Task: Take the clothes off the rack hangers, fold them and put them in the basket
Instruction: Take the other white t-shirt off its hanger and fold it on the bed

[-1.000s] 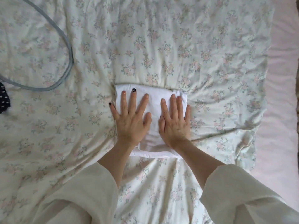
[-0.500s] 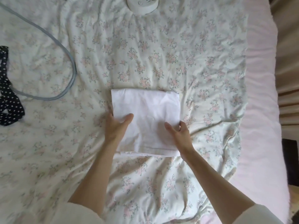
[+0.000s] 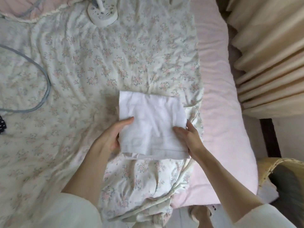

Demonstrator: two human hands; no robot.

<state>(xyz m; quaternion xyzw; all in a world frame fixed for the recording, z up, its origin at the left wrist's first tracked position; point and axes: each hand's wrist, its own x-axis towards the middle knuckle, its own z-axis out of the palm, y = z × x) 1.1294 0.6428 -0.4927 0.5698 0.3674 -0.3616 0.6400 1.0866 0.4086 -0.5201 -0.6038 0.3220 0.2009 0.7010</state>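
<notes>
Now you're pinching the folded white garment point(image 3: 152, 124) at both sides, left hand point(image 3: 109, 137) and right hand point(image 3: 189, 137), over the bed point(image 3: 218, 112); loosening either risks unfolding it before the basket point(image 3: 269, 167).

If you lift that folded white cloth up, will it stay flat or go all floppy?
Probably floppy: the folded white cloth is thin, creased fabric, so its middle would likely sag. The left hand and right hand grip opposite edges, which should help. It looks light.
</notes>
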